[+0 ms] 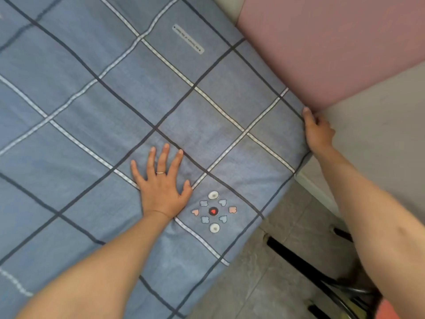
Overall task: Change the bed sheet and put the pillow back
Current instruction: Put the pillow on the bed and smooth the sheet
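The small grey label (pixel 188 39) on the blue checked bed sheet (pixel 80 65) carries a line of print too small for me to read. The sheet lies spread flat over the bed, up against the pink padded headboard (pixel 333 42). My left grip (pixel 161 187) is fully open, palm and spread fingers pressed on the sheet just beside a ring of heart and flower motifs (pixel 213 211). My right grip (pixel 318 132) curls over the sheet's edge at the corner by the headboard, thumb on top.
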Demonstrator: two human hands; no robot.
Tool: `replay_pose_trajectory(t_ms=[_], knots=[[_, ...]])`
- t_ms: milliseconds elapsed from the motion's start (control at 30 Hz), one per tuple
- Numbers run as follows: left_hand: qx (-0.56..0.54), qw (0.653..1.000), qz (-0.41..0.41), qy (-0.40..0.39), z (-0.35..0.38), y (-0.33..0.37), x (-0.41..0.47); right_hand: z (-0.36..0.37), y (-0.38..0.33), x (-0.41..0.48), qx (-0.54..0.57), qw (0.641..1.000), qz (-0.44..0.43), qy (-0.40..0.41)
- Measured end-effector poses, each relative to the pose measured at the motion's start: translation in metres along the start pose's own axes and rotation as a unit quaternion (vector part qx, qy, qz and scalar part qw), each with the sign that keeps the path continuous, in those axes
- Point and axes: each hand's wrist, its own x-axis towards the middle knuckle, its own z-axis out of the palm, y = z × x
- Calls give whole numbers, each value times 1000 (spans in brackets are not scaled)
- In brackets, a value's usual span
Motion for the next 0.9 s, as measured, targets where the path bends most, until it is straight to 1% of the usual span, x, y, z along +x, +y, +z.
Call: replay_pose_trajectory(t_ms=[100,133,167,200,233,267,333,367,400,433,467,500,533,567,600,633,667,700,733,767,800,833,867,900], knots=[[7,1000,-1,-16,-2,-1,0,7,-9,-27,8,996,68,48],[10,1000,-5,-21,-5,-2,2,13,-13,-53,-9,996,65,66],[15,1000,-8,-26,-9,-2,2,21,-18,-86,-33,996,29,81],[15,999,-8,-31,-10,-2,-5,28,-22,-122,-59,994,-44,82],[5,1000,4,-29,-8,0,-19,36,-25,-157,-85,985,-135,66],[-4,999,37,-35,-2,4,-39,44,-25,-188,-113,967,-226,45],[-23,984,159,-80,2,18,-105,58,-26,-247,-158,919,-362,13],[-26,967,229,-112,6,26,-143,65,-27,-270,-167,895,-412,-11],[-17,939,305,-160,9,31,-176,75,-27,-289,-179,866,-464,-49],[11,895,386,-222,9,33,-204,84,-25,-303,-204,830,-511,-89],[32,844,461,-272,8,31,-224,94,-18,-309,-242,796,-543,-113],[31,806,514,-292,3,24,-242,100,-7,-310,-283,781,-544,-122],[8,804,531,-268,-2,12,-258,103,8,-307,-323,794,-499,-124],[-10,827,513,-229,-13,-7,-268,106,26,-304,-347,832,-416,-115],[-31,866,469,-171,-21,-31,-272,108,41,-305,-338,883,-315,-87],[-51,910,402,-90,-30,-60,-272,111,49,-313,-304,928,-209,-59],[-54,947,317,-8,-41,-96,-267,115,49,-327,-268,955,-118,-39],[-44,976,208,52,-49,-138,-261,122,40,-348,-254,965,-68,-25],[-26,995,77,59,-56,-185,-258,133,27,-371,-263,963,-62,-8],[-21,997,-63,33,-59,-225,-259,143,16,-393,-270,958,-93,0],[-13,984,-179,-5,-60,-268,-287,163,4,-430,-266,952,-153,7],[-23,977,-209,-45,-47,-275,-305,167,-4,-441,-251,947,-199,7],[-22,981,-175,-81,-28,-272,-340,173,-16,-459,-231,941,-249,1],[-16,988,-113,-108,-16,-263,-390,186,-29,-484,-220,927,-302,-14]])
